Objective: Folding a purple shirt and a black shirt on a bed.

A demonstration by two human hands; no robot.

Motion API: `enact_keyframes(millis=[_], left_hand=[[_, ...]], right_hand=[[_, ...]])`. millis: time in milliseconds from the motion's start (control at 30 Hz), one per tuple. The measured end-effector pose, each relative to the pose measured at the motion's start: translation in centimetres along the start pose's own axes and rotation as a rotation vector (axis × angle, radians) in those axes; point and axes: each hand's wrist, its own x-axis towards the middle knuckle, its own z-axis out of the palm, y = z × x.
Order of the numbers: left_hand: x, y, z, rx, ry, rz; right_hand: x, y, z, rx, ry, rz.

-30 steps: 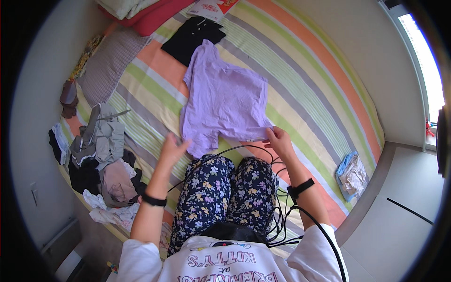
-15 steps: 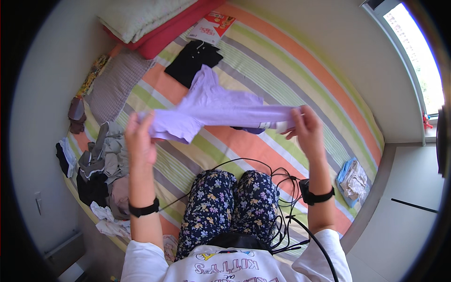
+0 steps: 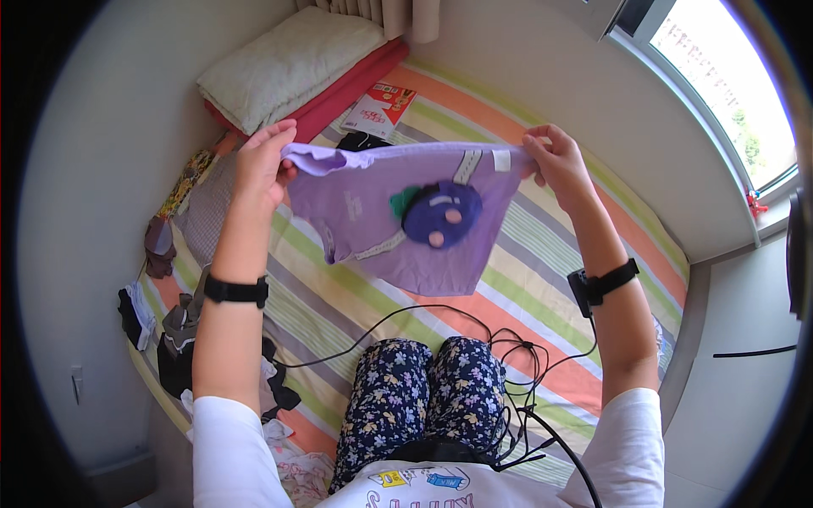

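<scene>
Striped bedding spreads between the purple shirt and the window wall; clothes crowd its left edge. The left hand and right hand pinch the shirt's upper edge, holding it above the bedding; a round dark-blue print shows.

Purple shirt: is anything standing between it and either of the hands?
Nothing visible is. The left hand grips the purple shirt at one end of its upper edge, the right hand at the other, beside a white tag. The black cable shows lower in the picture, not between them.
</scene>
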Motion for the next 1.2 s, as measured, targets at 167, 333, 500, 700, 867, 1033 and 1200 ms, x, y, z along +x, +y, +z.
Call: enact_keyframes(millis=[167,333,500,700,867,1033,1200], left_hand=[[0.6,2.7,2.1,-0.107,0.002,0.247],[-4.7,-0.2,1.4,-0.236,-0.033,0.409],[-10.1,-4.8,-0.3,-0.104,0.046,0.133],[-12.7,-1.5,-0.2,-0.224,-0.052,0.237],[-14.5,1.0,-1.4,-0.285,-0.048,0.225],[-16.8,2.5,-3.5,-0.314,-0.033,0.242],[-19.5,3.0,-3.5,-0.335,-0.05,0.205]], right_hand=[[0.9,-1.3,-2.1,0.155,0.148,-0.205],[-2.1,3.3,-4.3,0.194,0.051,-0.263],[-5.9,13.1,1.5,0.234,-0.129,0.209],[-12.2,16.6,14.8,0.337,-0.661,0.613],[-16.8,13.0,20.7,0.701,-0.854,1.028],[-18.9,10.0,17.0,0.937,-0.603,1.027],[-17.9,10.3,12.2,1.017,-0.477,0.971]])
